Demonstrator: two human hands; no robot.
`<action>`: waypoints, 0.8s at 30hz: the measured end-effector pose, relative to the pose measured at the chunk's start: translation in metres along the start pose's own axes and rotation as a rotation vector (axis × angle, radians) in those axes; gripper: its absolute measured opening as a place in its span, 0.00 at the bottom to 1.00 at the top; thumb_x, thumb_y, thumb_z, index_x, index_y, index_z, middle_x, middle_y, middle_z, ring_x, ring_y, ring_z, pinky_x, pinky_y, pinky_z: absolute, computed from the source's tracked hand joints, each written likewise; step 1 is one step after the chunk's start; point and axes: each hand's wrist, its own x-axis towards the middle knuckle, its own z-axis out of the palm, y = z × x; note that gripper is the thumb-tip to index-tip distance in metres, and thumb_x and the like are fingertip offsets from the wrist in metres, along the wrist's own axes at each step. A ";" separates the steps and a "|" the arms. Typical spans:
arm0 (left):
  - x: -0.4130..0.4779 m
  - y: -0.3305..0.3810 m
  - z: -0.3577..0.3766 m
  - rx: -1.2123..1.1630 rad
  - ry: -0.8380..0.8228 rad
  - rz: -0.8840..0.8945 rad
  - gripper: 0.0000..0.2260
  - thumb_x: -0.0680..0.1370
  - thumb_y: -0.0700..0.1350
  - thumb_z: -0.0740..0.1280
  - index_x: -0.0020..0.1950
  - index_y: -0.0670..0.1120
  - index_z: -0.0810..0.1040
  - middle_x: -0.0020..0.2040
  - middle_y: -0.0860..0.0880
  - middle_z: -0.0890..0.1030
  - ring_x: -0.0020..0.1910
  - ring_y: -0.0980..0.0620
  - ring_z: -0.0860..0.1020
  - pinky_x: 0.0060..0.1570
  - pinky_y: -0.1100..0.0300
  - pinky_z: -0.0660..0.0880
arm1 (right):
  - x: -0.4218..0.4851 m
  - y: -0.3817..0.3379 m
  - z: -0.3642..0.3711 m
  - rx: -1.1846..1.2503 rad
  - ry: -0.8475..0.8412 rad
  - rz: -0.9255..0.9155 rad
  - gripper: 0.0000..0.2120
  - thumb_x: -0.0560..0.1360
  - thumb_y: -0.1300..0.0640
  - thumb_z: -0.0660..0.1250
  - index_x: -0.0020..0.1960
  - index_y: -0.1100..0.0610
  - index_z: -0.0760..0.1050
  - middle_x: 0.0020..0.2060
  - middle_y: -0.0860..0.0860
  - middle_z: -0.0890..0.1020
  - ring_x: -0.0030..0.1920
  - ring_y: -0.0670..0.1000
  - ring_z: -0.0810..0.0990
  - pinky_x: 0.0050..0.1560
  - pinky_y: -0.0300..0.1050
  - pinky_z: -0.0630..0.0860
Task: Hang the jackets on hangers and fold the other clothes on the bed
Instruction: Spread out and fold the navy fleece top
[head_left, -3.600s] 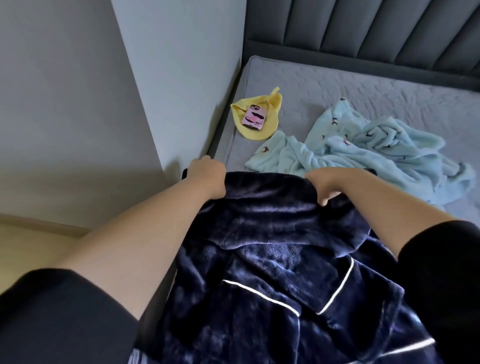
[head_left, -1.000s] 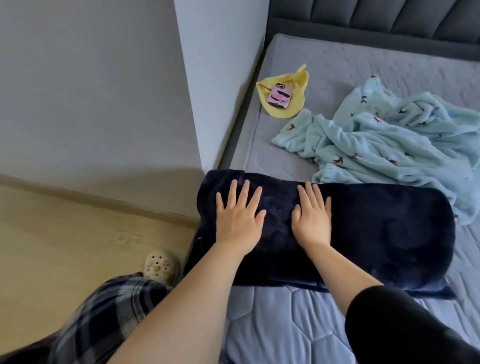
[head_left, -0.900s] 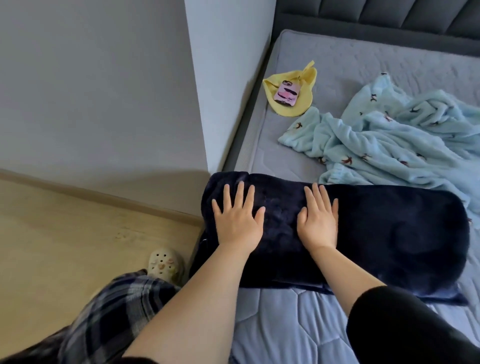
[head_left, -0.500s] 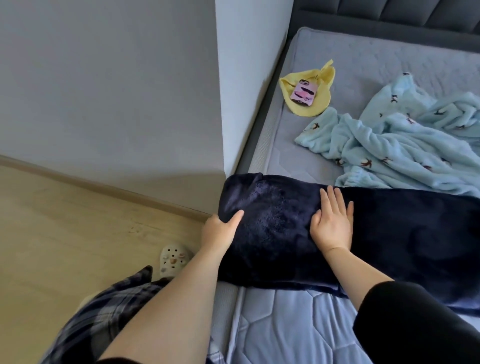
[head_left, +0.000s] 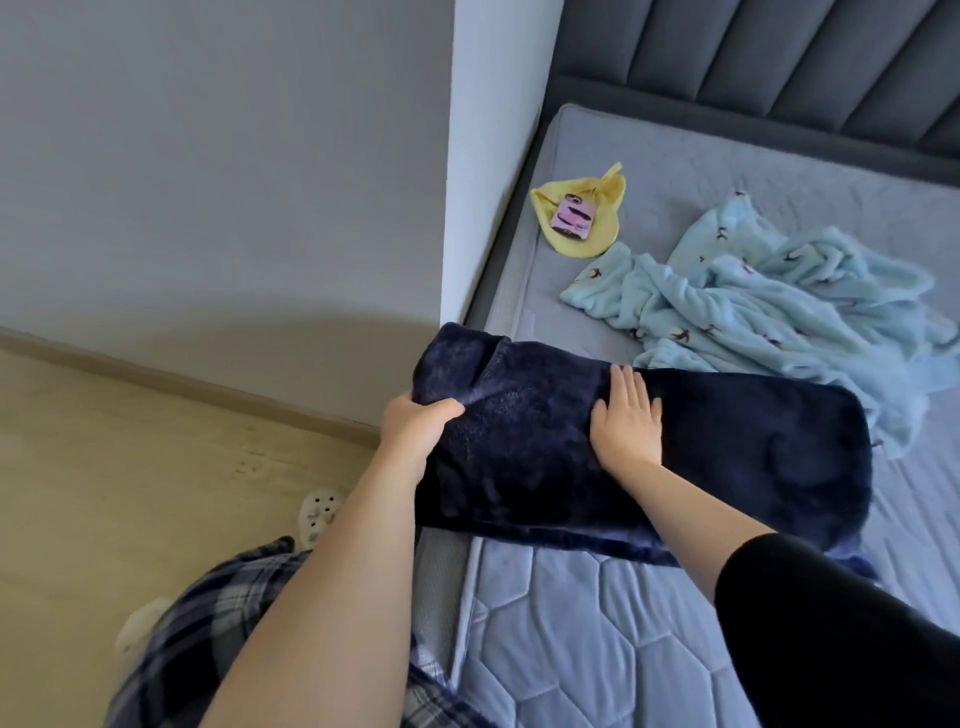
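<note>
Head view, down onto bed (head_left: 597, 649), quilted mattress bare. Across its near left corner: robe (head_left: 727, 457), navy, already folded to a long band, left end overhanging the bed's edge, far edge touching fleece (head_left: 753, 312), pale blue and crumpled in a heap toward the headboard. At the robe's left end: left hand (head_left: 415, 431), thumb on top, fingers hidden beneath, gripping that end and raising it off the mattress; a second ago flat on top with fingers spread. Near the band's middle: right hand (head_left: 626, 421), flat, fingers straight and close together, pressing down as before. Reads as smoothing finished and the next fold begun, with the left end likely going over the right hand as crease line. Fleece not yet folded. Beyond, by the wall: yellow cloth (head_left: 597, 239) with phone (head_left: 574, 218) on it, both unmoved.
</note>
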 end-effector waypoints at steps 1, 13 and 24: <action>-0.003 0.003 -0.005 -0.027 0.041 0.029 0.07 0.70 0.39 0.72 0.43 0.48 0.77 0.39 0.49 0.81 0.38 0.48 0.79 0.34 0.59 0.73 | -0.002 -0.007 -0.006 0.135 0.006 0.018 0.27 0.81 0.54 0.51 0.78 0.57 0.49 0.77 0.52 0.52 0.77 0.50 0.48 0.76 0.53 0.44; -0.008 0.017 -0.107 -0.033 0.288 0.077 0.09 0.67 0.43 0.73 0.41 0.51 0.75 0.38 0.52 0.79 0.36 0.52 0.77 0.31 0.59 0.69 | -0.037 -0.125 -0.007 1.118 -0.200 -0.052 0.32 0.77 0.37 0.53 0.78 0.46 0.50 0.74 0.38 0.57 0.73 0.39 0.56 0.66 0.32 0.55; -0.009 0.031 -0.079 -0.003 0.024 0.006 0.16 0.64 0.49 0.74 0.49 0.47 0.78 0.44 0.49 0.82 0.43 0.48 0.79 0.39 0.55 0.74 | -0.045 -0.087 0.033 0.995 -0.124 0.000 0.28 0.80 0.44 0.52 0.77 0.49 0.53 0.74 0.42 0.59 0.68 0.37 0.59 0.63 0.30 0.55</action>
